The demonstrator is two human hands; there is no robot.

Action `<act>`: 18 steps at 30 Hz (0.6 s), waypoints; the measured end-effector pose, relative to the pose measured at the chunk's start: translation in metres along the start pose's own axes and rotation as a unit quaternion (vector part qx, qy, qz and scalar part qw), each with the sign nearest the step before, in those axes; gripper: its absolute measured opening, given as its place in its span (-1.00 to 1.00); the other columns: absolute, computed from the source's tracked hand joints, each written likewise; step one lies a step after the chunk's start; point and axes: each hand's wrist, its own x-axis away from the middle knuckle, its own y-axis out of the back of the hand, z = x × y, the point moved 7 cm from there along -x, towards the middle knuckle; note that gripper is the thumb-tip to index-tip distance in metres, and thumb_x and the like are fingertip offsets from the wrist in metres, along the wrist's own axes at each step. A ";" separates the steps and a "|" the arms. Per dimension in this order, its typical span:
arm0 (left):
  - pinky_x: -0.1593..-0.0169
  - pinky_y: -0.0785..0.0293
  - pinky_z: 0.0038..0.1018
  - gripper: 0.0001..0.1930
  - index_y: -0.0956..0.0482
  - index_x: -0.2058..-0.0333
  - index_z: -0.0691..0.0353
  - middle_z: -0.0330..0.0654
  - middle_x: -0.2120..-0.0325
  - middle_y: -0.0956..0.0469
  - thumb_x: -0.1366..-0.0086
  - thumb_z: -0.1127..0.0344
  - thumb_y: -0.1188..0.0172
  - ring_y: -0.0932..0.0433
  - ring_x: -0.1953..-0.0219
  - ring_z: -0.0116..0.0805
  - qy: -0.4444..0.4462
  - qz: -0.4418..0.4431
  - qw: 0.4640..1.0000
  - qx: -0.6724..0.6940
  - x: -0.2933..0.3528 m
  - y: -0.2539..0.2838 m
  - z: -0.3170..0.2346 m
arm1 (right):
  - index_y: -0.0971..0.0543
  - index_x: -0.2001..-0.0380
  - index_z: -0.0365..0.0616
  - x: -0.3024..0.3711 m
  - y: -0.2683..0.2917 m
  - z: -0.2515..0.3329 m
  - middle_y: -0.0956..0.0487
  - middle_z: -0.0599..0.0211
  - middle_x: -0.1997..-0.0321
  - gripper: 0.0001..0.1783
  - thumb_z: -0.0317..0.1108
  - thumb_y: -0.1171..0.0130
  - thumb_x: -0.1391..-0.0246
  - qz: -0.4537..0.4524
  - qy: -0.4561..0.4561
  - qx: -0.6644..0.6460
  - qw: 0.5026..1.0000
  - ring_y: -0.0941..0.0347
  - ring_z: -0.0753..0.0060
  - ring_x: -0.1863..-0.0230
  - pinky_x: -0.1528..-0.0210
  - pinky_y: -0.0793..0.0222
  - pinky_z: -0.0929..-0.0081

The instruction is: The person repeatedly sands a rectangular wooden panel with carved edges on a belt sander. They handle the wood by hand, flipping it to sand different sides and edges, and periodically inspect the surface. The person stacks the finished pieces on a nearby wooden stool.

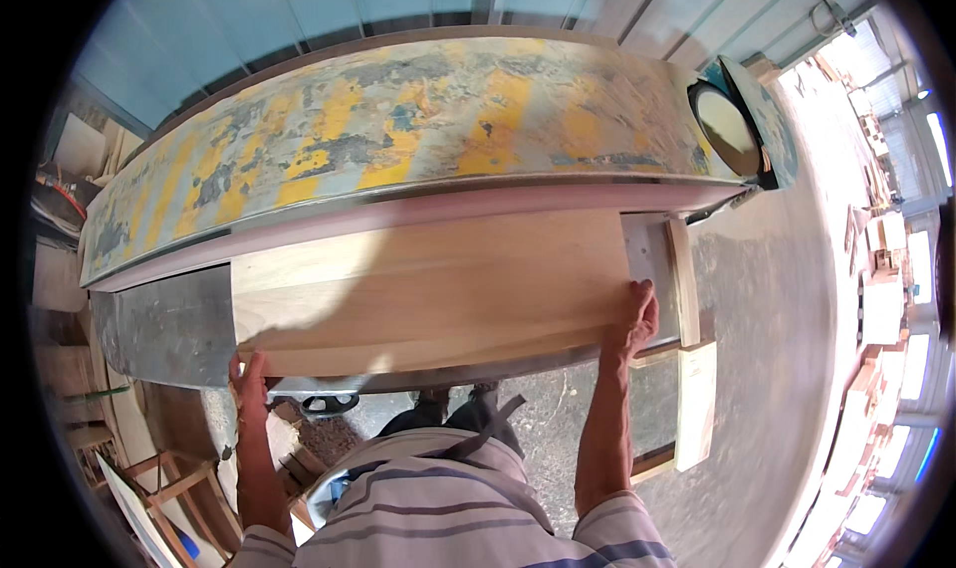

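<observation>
A wide, pale wooden board (438, 284) lies flat on the grey metal table (164, 319) of a long machine. Its far edge is up against, or very close to, a pinkish upright band (418, 213) that looks like a sanding belt. My left hand (251, 371) grips the near left corner, thumb on top and fingers curled at the edge. At the right end, my right hand (639, 319) is closed around the board's edge. Fingers under the wood are hidden. A shadow covers the board's left part.
Behind the belt stretches a worn cover (398, 120) with yellow and grey stripes, a round opening (727, 130) at its right end. A wooden frame (695, 404) juts out right of the table. Wooden racks (179, 488) stand at lower left. Stacked timber (881, 309) lines the far right.
</observation>
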 end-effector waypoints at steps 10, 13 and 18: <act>0.12 -0.44 -0.40 -0.31 -0.33 -0.05 0.23 -0.01 0.20 -0.51 0.06 0.12 -0.37 -0.49 0.17 -0.25 -0.049 -0.027 0.996 0.068 -0.002 -0.019 0.022 | -0.53 0.35 -0.15 -0.024 0.017 0.009 -0.45 0.50 0.40 -0.59 0.02 -0.07 -0.12 0.001 0.065 0.056 0.996 -0.30 0.58 0.34 0.25 -0.25 0.55; 0.06 -0.40 -0.41 -0.23 -0.32 -0.06 0.34 0.01 0.12 -0.48 0.09 0.08 -0.38 -0.47 0.10 -0.24 -0.008 -0.037 0.999 0.005 0.014 -0.015 0.006 | -0.54 0.23 -0.23 -0.027 0.021 0.000 -0.50 0.39 0.29 -0.50 0.05 -0.12 -0.08 -0.046 0.046 0.046 0.997 -0.36 0.50 0.24 0.11 -0.28 0.54; 0.05 -0.39 -0.43 -0.25 -0.28 -0.09 0.33 -0.02 0.10 -0.47 0.04 0.15 -0.38 -0.48 0.13 -0.27 0.010 -0.040 0.997 0.060 0.025 -0.011 -0.009 | -0.50 0.14 -0.26 -0.027 0.017 -0.016 -0.51 0.29 0.16 -0.48 0.03 -0.11 -0.09 -0.031 0.021 0.024 0.999 -0.39 0.42 0.13 0.03 -0.28 0.50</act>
